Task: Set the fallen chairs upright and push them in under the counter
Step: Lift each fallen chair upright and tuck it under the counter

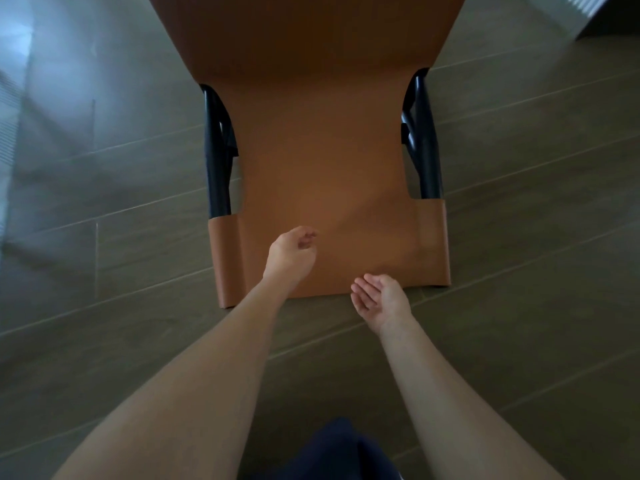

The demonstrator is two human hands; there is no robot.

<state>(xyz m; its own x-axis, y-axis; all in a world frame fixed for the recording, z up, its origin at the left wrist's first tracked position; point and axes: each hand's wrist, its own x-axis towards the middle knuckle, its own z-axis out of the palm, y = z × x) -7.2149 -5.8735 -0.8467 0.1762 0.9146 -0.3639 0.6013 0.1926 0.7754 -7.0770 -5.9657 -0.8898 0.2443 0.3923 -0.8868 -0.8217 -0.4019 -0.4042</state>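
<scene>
I am looking straight down at the tan chair (322, 140), which is lying on the wood-look floor (519, 237) with its leather panel facing up and one end pointing toward me. Black frame tubes (218, 161) are showing on both sides of the chair's narrow middle, each running into a leather sleeve at a near corner.

The left hand (292, 252) is hovering over the chair's near end, left of its centre line. Its fingers are curling loosely and gripping nothing. I cannot tell whether it is touching the leather.

The right hand (379, 299) is sitting at the chair's near edge, just right of centre. Its palm is turning up, with the fingers relaxed and slightly spread, also holding nothing.

Both bare forearms are reaching in toward the chair's near edge. Dark blue clothing (346, 452) is showing between them, well short of the chair. A pale ribbed surface (571, 8) is sitting beyond the chair's far right corner.
</scene>
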